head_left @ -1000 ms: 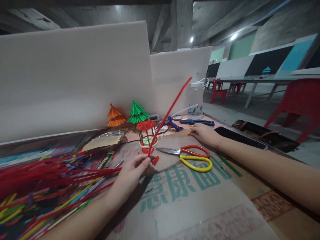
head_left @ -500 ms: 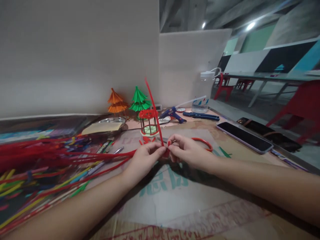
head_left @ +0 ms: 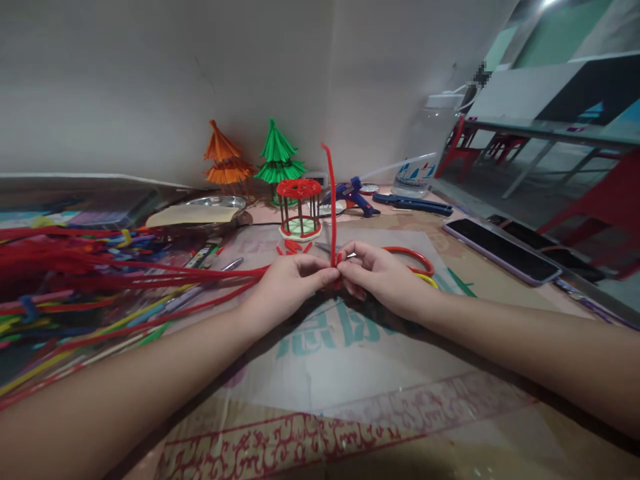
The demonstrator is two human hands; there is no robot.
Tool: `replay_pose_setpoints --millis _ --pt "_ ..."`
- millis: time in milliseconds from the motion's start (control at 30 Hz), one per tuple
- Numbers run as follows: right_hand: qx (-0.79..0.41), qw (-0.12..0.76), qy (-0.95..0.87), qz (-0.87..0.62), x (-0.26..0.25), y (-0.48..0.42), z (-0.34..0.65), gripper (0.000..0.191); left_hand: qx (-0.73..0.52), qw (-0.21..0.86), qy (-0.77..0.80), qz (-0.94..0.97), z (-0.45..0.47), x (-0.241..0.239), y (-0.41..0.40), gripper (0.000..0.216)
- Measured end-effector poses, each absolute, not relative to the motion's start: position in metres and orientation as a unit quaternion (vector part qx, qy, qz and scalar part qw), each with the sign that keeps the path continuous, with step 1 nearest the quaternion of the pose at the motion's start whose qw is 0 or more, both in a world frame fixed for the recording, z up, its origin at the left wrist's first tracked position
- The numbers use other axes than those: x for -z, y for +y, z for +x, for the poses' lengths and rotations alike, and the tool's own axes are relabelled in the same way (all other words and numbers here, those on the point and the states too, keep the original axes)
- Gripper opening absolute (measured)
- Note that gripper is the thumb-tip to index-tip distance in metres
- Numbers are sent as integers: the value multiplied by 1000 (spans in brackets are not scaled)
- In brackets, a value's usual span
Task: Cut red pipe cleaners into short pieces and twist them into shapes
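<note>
Red stem: upright, at the clock's centre, its foot between your hands.
Left hand: you pinch that foot, fingers closed.
Right hand: your fingertips pinch a small red piece.
Scissors: three o'clock, partly hidden.

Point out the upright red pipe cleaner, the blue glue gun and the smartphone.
Red pipe cleaner (head_left: pixel 333 207): head view, middle of its upright length.
Blue glue gun (head_left: pixel 349 192): head view, on its body.
Smartphone (head_left: pixel 502 252): head view, middle of its dark screen.
</note>
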State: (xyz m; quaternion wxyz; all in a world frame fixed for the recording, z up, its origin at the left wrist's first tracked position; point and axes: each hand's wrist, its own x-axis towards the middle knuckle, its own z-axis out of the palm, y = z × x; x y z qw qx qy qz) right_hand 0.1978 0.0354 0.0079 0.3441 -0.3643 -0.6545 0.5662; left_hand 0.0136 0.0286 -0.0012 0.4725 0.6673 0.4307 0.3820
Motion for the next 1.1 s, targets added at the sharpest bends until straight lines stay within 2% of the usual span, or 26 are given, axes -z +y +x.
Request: replay_pose_setpoints --millis 333,767,1100 --pt "-537 392 -655 -361 -6 36 199 25 -368 489 408 677 15 2 26 22" --pt "-558 386 -645 -353 -6 36 198 19 -374 496 418 663 13 3 28 22" --pt "-538 382 -656 -365 -9 35 198 25 -404 490 421 647 14 0 26 22"
